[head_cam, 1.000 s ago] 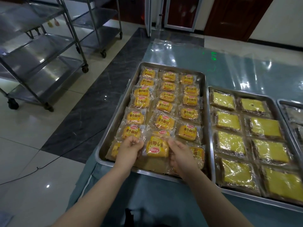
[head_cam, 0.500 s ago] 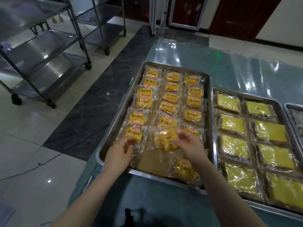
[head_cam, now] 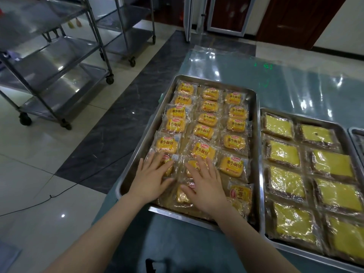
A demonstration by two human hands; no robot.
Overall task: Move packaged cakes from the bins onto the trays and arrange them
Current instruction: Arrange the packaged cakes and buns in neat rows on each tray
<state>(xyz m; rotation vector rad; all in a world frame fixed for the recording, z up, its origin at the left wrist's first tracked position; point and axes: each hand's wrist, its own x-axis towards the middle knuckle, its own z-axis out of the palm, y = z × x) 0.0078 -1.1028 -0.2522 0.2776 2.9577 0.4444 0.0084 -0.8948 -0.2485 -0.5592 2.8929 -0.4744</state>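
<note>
While pressing left hand (head_cam: 151, 180) and right hand (head_cam: 204, 186), both flat, fingers spread, gripping nothing, onto near-row packaged cakes (head_cam: 231, 166) in the left tray (head_cam: 142, 148); possibly sliding slick wrappers over neighbours or squashing soft cake; perhaps overlooking the near-right packet (head_cam: 239, 194) lying sideways.

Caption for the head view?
Left hand and right hand press flat on packaged cakes at the near end of a steel tray.

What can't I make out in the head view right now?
Head view only:
Packs under the left hand and right hand: labels covered by the flat palms.
Third tray: cut off by the right edge, contents unreadable.
Bins: outside the frame.
</note>
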